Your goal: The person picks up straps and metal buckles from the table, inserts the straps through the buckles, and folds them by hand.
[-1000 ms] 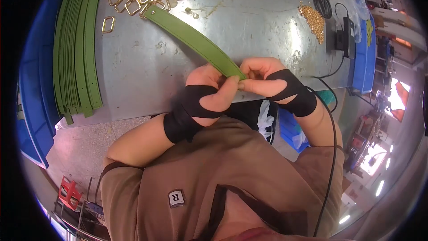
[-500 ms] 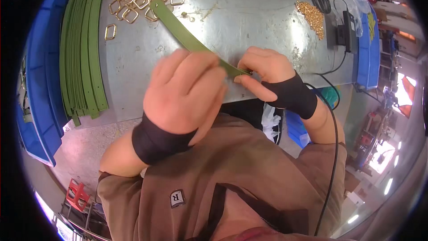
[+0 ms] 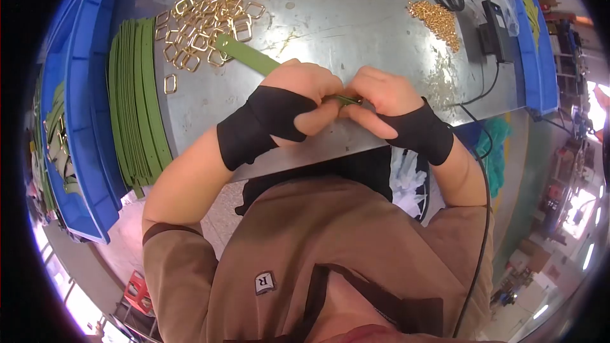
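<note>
A green strap (image 3: 249,56) runs from the edge of the gold ring pile down to my two hands near the table's front edge. My left hand (image 3: 298,92), in a black wrist wrap, is closed on the strap close to its near end. The end itself is pinched by my right hand (image 3: 379,98), also wrapped in black, and the fingertips of both hands nearly meet there. Something small and dark shows between them, too small to make out. The strap's far end has a small hole and lies beside the gold rectangular rings (image 3: 199,41).
Several green straps (image 3: 136,101) lie stacked at the left beside a blue bin (image 3: 79,127). One gold ring (image 3: 170,84) lies apart. Small gold pieces (image 3: 434,23), a black adapter (image 3: 494,35) and cables are at the right, near another blue bin (image 3: 539,57).
My left hand left the strap's near end, passed over the strap at the left, and is now back beside my right hand. The camera view has shifted, showing more of the left bin.
</note>
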Demonstrator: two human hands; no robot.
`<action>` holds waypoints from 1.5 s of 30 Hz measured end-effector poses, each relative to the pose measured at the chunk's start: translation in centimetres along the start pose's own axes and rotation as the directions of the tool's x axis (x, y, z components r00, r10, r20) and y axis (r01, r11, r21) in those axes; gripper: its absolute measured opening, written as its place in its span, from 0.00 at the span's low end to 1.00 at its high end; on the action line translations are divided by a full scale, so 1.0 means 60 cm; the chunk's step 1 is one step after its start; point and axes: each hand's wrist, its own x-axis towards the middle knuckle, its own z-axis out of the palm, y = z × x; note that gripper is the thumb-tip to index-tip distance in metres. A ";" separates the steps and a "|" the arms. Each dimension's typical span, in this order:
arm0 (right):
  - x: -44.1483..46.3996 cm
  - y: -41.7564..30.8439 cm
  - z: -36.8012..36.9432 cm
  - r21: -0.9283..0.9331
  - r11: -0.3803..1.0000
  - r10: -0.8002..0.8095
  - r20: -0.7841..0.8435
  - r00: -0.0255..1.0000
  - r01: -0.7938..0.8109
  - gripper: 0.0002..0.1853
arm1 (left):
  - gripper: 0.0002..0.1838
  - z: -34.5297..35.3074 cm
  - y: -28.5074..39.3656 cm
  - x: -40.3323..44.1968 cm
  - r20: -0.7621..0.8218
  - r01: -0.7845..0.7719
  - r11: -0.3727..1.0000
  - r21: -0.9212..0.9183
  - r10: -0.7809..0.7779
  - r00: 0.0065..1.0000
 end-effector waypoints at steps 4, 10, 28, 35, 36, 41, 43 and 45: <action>-0.001 0.011 -0.002 0.058 0.998 0.020 -0.068 0.997 -0.016 0.08 | 0.07 -0.001 -0.011 0.014 -0.104 -0.025 0.982 -0.189 0.006 0.995; -0.002 0.019 -0.005 0.183 0.983 0.053 -0.118 0.992 -0.031 0.07 | 0.06 0.003 -0.010 0.021 -0.127 -0.003 0.974 -0.227 -0.027 0.991; -0.037 0.041 0.030 0.702 0.673 0.388 -0.065 0.919 -0.235 0.03 | 0.14 0.002 0.024 0.049 0.128 0.431 0.899 -0.080 -0.419 0.899; -0.032 0.069 0.051 0.191 0.981 0.093 -0.314 0.945 -0.033 0.04 | 0.12 0.027 0.030 0.079 0.083 0.354 0.894 0.274 -0.388 0.918; -0.032 0.069 0.054 0.210 0.977 0.095 -0.340 0.936 -0.023 0.05 | 0.12 0.028 0.038 0.081 0.084 0.359 0.819 0.447 -0.438 0.895; -0.039 0.059 0.053 0.261 0.962 0.158 -0.294 0.943 -0.080 0.04 | 0.09 0.052 0.031 0.040 -0.295 0.131 0.707 0.695 0.115 0.948; -0.041 0.059 0.058 0.285 0.955 0.169 -0.309 0.936 -0.078 0.05 | 0.07 0.078 0.029 0.027 -0.302 0.124 0.781 0.612 0.085 0.950; -0.044 0.058 0.062 0.286 0.955 0.173 -0.326 0.929 -0.078 0.05 | 0.06 0.105 0.007 0.017 -0.316 0.064 0.870 0.490 0.109 0.943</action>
